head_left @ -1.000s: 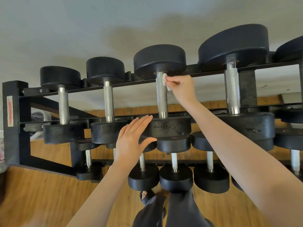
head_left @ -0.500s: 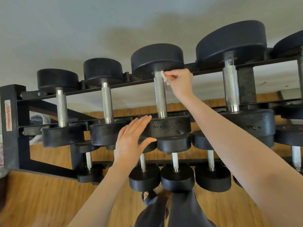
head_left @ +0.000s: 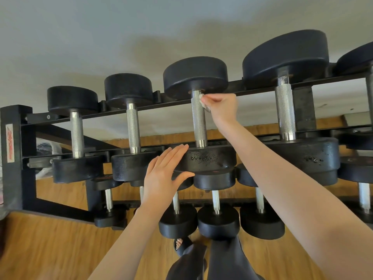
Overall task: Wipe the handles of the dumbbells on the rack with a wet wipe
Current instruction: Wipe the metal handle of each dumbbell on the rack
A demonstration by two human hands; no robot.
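My right hand (head_left: 221, 110) is up at the far end of the third dumbbell's handle (head_left: 198, 118) on the upper tier of the rack (head_left: 12, 138), fingers curled and pinching the wet wipe (head_left: 202, 101) against the right side of the knurled steel, just under the far weight head (head_left: 194, 76). What matters for the coming stroke is that the handle lies just left of my fingertips, touching the wipe, and its long axis runs away from me, from the near head (head_left: 210, 158) by my left hand to the far head against the wall, so in this view it reads nearly as a vertical bar. Since I am at the far end, I judge that the wipe has to travel back along that axis toward me, down the full knurled length to the bright collar at the near head. My right hand is the one on the handle; my left hand (head_left: 163, 174) is nearer to me, lying flat with its fingers straight over the left rim of the near head, thumb spread underneath, steadying it rather than gripping it. Only a small crumpled bit of the wipe shows between my fingers and the steel, so I cannot tell how much of the handle's back side it reaches. The neighbouring dumbbells lie parallel on either side, their handles free of my hands.
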